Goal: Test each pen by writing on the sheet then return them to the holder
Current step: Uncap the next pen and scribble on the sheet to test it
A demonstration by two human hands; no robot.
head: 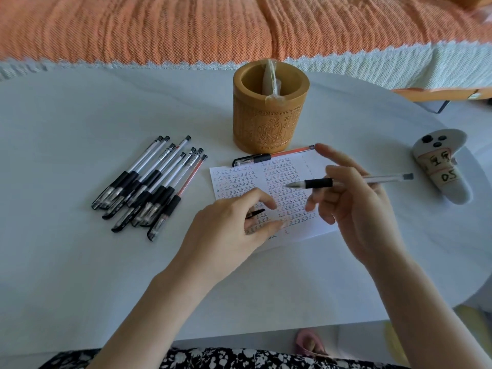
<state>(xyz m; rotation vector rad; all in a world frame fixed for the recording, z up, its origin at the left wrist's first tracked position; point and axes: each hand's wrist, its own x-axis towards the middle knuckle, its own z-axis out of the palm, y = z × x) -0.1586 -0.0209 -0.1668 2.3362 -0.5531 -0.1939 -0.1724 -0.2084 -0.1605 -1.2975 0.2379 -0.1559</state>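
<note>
My right hand (354, 209) holds an uncapped black pen (319, 182) level above the sheet (290, 182), tip pointing left. That hand's forefinger is stretched out. My left hand (234, 227) rests on the sheet's left part and pinches a small black cap (255, 213). The white sheet carries rows of black and red marks. A capped red pen (271, 156) lies along its far edge. Behind it stands the carved bamboo holder (270, 113) with a plastic-wrapped item inside. Several capped pens (151, 187) lie in a heap to the left.
A white controller (444, 166) with taped labels lies on the round white table (80, 262) at the right. An orange bedspread (186, 27) runs along the far side. A slippered foot (310, 342) shows below the table's near edge.
</note>
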